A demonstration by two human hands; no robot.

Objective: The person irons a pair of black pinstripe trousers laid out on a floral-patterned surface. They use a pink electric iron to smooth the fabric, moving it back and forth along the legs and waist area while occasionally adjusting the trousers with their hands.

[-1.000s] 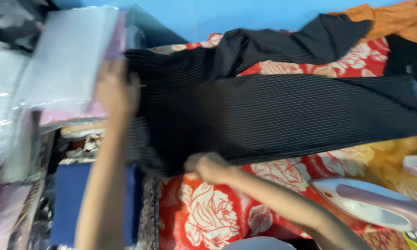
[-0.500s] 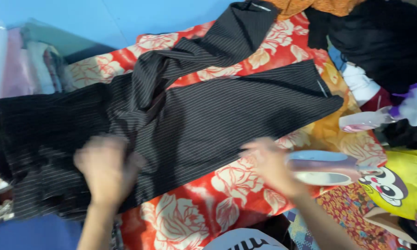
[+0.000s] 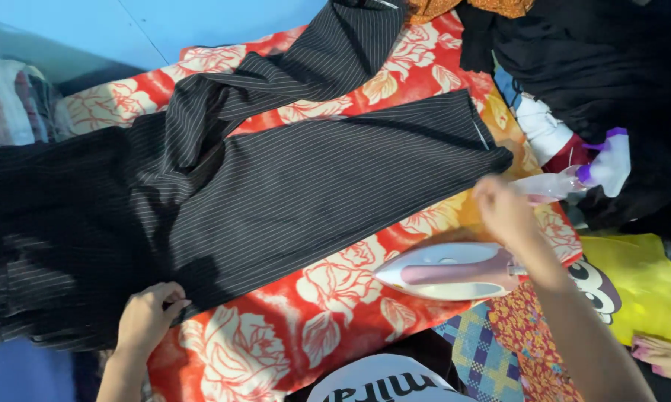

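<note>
Black pinstriped trousers [image 3: 291, 186] lie spread across a red cloth with white roses [image 3: 291, 327], filling the left and middle of the frame, one leg running toward the upper middle, the other toward the right. At the lower left, the left hand [image 3: 148, 318] pinches the near edge of the trousers, its grip clenched on the fabric. The right hand [image 3: 508, 212], blurred at the centre right, hovers just above the pink and white iron [image 3: 454, 272] and near the trouser hem; whether its grip is released or clenched cannot be told. A clear spray bottle with a purple trigger [image 3: 585, 175] lies at the right, beside dark clothes [image 3: 611, 67].
</note>
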